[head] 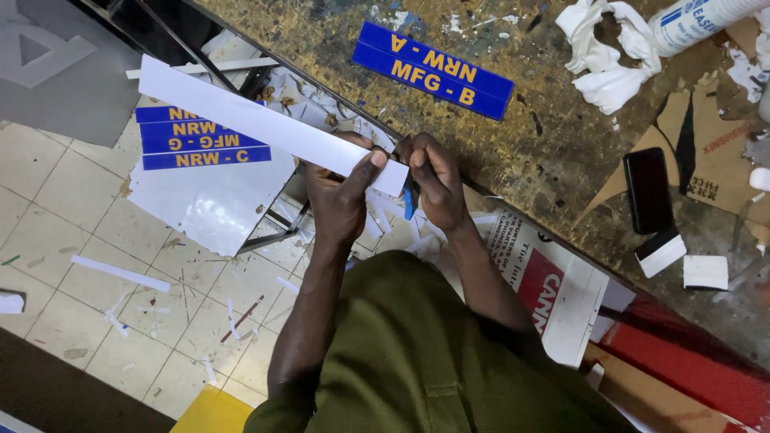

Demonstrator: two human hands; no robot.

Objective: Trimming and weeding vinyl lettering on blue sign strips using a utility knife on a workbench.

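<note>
Now your left hand pinches white strip near end, thumb on top, steadying it off bench edge. Right hand closed on blue tool at strip end, likely trimming. Blue signs lie beyond strip, on bench.

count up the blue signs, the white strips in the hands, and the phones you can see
Blue signs: 5, two on the bench, three on the white sheet
White strip in the hands: 1
Phone: 1
Total: 7

Close head view, straight down.
</note>
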